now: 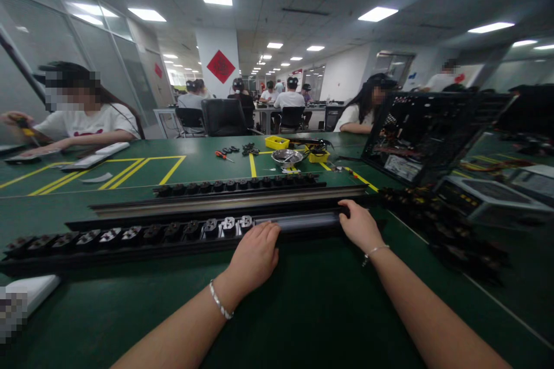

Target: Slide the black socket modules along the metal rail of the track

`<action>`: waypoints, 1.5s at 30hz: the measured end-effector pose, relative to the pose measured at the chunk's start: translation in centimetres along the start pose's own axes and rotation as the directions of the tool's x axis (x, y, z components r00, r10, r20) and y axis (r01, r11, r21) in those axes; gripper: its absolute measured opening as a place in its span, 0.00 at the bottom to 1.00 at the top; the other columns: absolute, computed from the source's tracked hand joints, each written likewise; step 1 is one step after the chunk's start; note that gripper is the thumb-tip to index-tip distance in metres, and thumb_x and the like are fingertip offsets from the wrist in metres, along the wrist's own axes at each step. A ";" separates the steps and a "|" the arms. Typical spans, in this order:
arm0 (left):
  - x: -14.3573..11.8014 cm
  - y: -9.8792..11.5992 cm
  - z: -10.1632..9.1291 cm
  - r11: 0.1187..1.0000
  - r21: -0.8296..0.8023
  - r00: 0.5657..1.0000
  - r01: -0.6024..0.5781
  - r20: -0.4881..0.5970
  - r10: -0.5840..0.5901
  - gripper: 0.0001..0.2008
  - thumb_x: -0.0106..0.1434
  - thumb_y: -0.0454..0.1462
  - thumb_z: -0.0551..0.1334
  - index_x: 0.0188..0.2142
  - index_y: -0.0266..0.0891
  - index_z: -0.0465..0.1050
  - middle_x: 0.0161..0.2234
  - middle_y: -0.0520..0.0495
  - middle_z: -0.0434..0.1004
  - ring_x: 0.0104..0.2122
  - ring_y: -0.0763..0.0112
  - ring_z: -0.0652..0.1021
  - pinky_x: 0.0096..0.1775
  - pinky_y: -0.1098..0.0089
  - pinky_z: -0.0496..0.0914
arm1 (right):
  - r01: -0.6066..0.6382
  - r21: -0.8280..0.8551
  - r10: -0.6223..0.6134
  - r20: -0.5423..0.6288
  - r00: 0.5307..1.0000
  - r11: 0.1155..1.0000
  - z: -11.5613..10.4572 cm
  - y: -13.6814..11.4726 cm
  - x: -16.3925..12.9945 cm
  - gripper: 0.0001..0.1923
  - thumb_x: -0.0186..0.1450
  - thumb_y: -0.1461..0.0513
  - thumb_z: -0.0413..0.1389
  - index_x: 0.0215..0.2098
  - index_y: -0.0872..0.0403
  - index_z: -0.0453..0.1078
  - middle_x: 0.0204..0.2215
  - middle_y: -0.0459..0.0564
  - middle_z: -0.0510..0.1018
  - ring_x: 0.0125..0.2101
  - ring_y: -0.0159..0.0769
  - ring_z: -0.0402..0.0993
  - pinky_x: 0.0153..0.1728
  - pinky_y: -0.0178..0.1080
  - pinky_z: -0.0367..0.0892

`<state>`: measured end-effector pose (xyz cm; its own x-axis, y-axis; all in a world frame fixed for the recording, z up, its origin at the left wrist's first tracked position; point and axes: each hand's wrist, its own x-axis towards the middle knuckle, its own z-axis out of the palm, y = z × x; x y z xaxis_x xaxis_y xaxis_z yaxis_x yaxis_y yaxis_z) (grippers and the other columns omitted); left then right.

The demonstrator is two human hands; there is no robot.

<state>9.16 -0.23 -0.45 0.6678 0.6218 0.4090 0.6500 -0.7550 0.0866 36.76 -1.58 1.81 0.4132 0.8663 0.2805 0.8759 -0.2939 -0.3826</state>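
A long black power strip housing (303, 221) lies across the bench in front of me, with a row of socket modules (191, 229) seated along its left and middle. Its right stretch is a bare channel. My left hand (255, 253) is closed over the housing beside the last socket, fingers together and their tips partly hidden. At the right end, my right hand (360, 226) grips the housing with curled fingers. Just behind lie a long bare rail (234, 204) and another black strip with a row of sockets (242, 184).
Toward the back are a metal bowl (287, 158), yellow bins (277, 142) and a screwdriver (224, 156). An open computer case (433, 132) and a dark heap of parts (445, 230) stand right. Another person (90, 109) works at left with a yellow-handled tool.
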 end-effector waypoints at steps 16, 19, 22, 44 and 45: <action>-0.1 -0.1 0.1 1.000 0.003 1.000 0.001 0.005 -0.001 0.22 0.59 0.32 0.56 0.54 0.36 0.61 0.53 0.41 0.69 0.55 0.60 0.68 0.57 0.59 0.61 | -0.013 0.021 0.013 -0.008 1.000 1.000 0.1 0.6 0.3 0.18 0.60 0.64 0.49 0.49 0.54 0.67 0.46 0.55 0.73 0.47 0.44 0.68 0.49 0.44 0.62; -0.1 -0.2 0.2 1.000 0.006 1.000 0.004 0.002 -0.004 0.22 0.59 0.32 0.56 0.54 0.36 0.61 0.53 0.40 0.69 0.55 0.59 0.68 0.57 0.59 0.61 | -0.021 0.031 0.022 -0.013 1.000 0.999 0.0 0.6 0.3 0.18 0.61 0.64 0.48 0.49 0.54 0.67 0.47 0.55 0.73 0.48 0.44 0.68 0.49 0.44 0.62; -0.1 -0.2 0.2 1.000 0.014 1.000 0.008 0.005 -0.008 0.22 0.59 0.32 0.56 0.54 0.35 0.61 0.53 0.40 0.69 0.55 0.59 0.68 0.57 0.59 0.61 | -0.034 0.031 0.034 -0.016 0.999 0.999 -0.2 0.6 0.3 0.18 0.61 0.64 0.48 0.49 0.55 0.66 0.48 0.55 0.73 0.48 0.44 0.68 0.50 0.44 0.62; 0.0 -0.1 0.1 1.000 -0.004 1.000 0.016 0.019 -0.016 0.21 0.60 0.33 0.56 0.54 0.37 0.60 0.54 0.41 0.69 0.55 0.60 0.68 0.57 0.58 0.61 | -0.148 -0.101 0.145 -0.032 0.989 0.984 -0.8 1.5 0.7 0.19 0.61 0.62 0.46 0.50 0.52 0.67 0.48 0.55 0.73 0.50 0.47 0.67 0.52 0.54 0.58; 0.0 -0.1 0.1 1.000 -0.004 1.000 0.015 0.020 -0.015 0.21 0.60 0.33 0.55 0.54 0.38 0.60 0.54 0.41 0.69 0.55 0.61 0.68 0.57 0.58 0.61 | -0.150 -0.102 0.147 -0.038 0.988 0.983 -0.9 1.5 0.6 0.18 0.61 0.62 0.46 0.49 0.51 0.67 0.48 0.55 0.73 0.50 0.48 0.67 0.52 0.55 0.57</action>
<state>9.09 -0.14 -0.56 0.6649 0.6371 0.3898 0.6587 -0.7462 0.0962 38.55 -1.81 2.20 0.5462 0.7981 0.2543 0.8250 -0.4600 -0.3283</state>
